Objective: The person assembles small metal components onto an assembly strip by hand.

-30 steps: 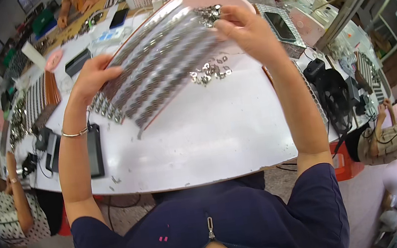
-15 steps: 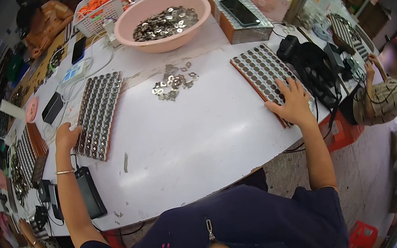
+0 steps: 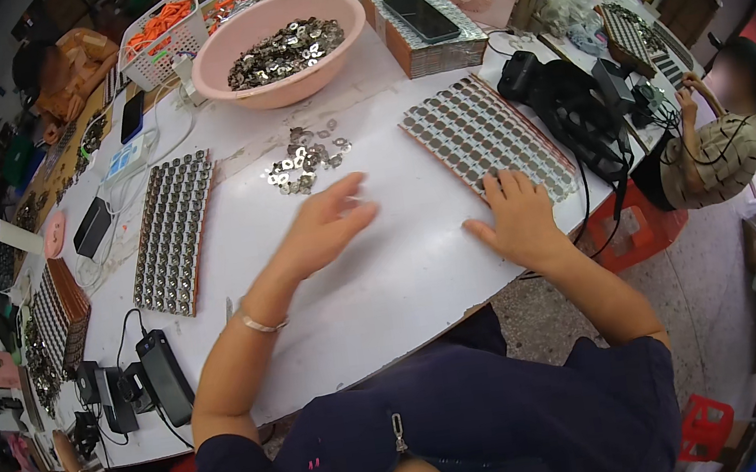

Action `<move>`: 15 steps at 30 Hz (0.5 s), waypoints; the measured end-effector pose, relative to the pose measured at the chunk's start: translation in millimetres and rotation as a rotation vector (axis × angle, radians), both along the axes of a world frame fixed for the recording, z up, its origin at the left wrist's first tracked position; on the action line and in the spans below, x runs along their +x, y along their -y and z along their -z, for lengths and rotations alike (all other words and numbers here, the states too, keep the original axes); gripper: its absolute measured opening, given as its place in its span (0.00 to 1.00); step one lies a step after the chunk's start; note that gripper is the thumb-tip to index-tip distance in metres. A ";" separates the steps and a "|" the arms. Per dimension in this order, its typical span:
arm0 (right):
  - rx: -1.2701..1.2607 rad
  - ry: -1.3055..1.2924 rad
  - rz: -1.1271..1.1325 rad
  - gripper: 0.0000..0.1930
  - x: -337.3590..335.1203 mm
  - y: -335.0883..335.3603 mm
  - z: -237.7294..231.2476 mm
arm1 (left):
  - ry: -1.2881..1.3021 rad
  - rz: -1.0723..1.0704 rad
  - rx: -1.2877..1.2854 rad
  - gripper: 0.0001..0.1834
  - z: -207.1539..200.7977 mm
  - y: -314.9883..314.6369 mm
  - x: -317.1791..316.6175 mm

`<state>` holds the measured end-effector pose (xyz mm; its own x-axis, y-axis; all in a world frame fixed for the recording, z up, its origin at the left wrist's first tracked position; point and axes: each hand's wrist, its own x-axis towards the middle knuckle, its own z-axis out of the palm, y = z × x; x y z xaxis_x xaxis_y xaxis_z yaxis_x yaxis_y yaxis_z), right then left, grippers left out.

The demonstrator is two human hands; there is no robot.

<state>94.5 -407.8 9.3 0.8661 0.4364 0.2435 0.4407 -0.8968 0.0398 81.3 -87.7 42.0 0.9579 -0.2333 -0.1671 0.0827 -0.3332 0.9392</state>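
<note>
My left hand [image 3: 327, 228] hangs above the middle of the white table with its fingers stretched out and nothing in it. My right hand [image 3: 522, 219] is open, thumb apart, its fingertips resting on the near edge of the right board [image 3: 469, 128], which carries rows of flat round dark metal pieces. A second board [image 3: 173, 234], studded with rows of small metal parts, lies at the left, away from both hands. Beyond my left hand is a loose pile of small shiny metal pieces [image 3: 303, 162].
A pink basin [image 3: 283, 96] of metal pieces stands at the back, beside a white basket [image 3: 168, 58] of orange items. A phone [image 3: 421, 17] lies on stacked boards [image 3: 445, 57]. Black straps [image 3: 572, 110] lie far right, black devices [image 3: 165, 374] near left. Other people sit around.
My left hand has let go of the left board and swung right over the table's middle. My right hand and the right board have shifted left, and the board lies more slanted.
</note>
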 end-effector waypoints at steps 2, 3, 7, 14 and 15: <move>0.074 -0.033 -0.048 0.34 0.2 6.4 -6.7 | -0.216 0.022 -0.249 0.35 5.4 38.4 8.3; 0.072 -0.032 -0.044 0.34 11.0 15.8 -8.8 | -0.366 -0.036 -0.398 0.35 7.0 55.8 11.6; 0.141 0.058 0.175 0.34 33.5 50.4 2.0 | -0.597 -0.135 -0.658 0.33 14.4 100.2 37.1; 0.322 -0.051 0.280 0.49 42.4 73.4 -11.3 | -0.586 0.010 -0.757 0.38 39.4 125.2 74.7; 0.317 -0.043 0.310 0.49 48.9 78.3 -7.1 | -0.544 -0.081 -0.673 0.33 33.8 128.4 70.0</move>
<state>143.4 -486.1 16.3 0.9567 0.0639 0.2841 0.1439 -0.9519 -0.2706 151.3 -216.1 8.2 0.8032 -0.3817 -0.4573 0.5766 0.3056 0.7577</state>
